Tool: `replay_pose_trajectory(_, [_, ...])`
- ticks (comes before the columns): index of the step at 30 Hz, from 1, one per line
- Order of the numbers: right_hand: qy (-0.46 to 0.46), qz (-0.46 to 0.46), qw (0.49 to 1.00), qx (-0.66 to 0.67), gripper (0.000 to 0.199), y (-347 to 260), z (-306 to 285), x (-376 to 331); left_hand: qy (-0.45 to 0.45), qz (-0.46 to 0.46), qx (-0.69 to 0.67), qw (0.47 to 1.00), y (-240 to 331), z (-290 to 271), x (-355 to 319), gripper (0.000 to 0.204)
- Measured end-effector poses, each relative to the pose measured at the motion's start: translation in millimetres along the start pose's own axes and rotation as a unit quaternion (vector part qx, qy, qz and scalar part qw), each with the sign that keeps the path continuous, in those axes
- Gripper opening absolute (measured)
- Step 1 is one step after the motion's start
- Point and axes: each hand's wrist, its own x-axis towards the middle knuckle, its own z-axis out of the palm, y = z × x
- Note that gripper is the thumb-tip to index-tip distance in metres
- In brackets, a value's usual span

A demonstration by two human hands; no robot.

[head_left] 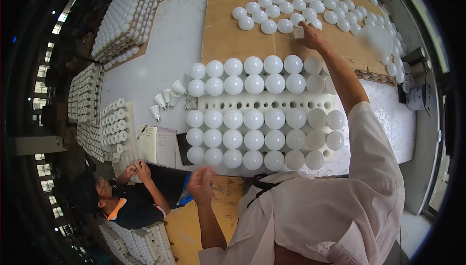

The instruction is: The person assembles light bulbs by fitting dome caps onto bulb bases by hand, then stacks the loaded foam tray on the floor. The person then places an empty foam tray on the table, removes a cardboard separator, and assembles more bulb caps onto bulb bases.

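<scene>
My right hand (310,37) reaches to the near edge of a brown board (233,41) that carries many loose white bulb domes (268,26). Its fingers are closed round one white bulb dome (299,33), beside others on the board. My left hand (200,181) hangs at the table's front edge, half curled, with nothing visible in it. In front of me, a white foam rack (217,101) holds rows of round white bulbs (253,139). One row of its holes is bare across the middle. My right arm hides part of the rack's right end.
Several bulb bases (160,101) lie left of the rack, near an open notebook (150,143). Stacked trays of bulbs (127,17) stand at the far left. A co-worker (128,206) sits at the left, hands raised over the table. A container (415,97) stands at the right edge.
</scene>
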Motion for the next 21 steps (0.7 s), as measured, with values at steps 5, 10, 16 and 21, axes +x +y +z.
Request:
replay_pose_trajectory(5, [0.036,0.006,0.812,0.583,0.067,-4.2,-60.2,-104.3,0.1,0.058,0.041,0.992,-15.8,-53.5,94.1,0.019])
replay_pose_trajectory(10, [0.072,0.038,0.756,0.65,0.078,-7.1,-83.8,-283.3,-0.017,0.117,0.206,0.971,-78.2,-56.3,233.4,0.032])
replay_pose_trajectory(16, [0.155,0.169,0.751,0.619,0.078,-38.8,-74.4,-422.9,-0.164,0.225,0.514,0.812,-136.6,-27.0,321.2,0.044])
replay_pose_trajectory(21, [0.229,0.182,0.7,0.651,0.069,-66.0,-70.1,-470.5,-0.146,0.307,0.575,0.744,-148.7,-17.5,343.2,0.031])
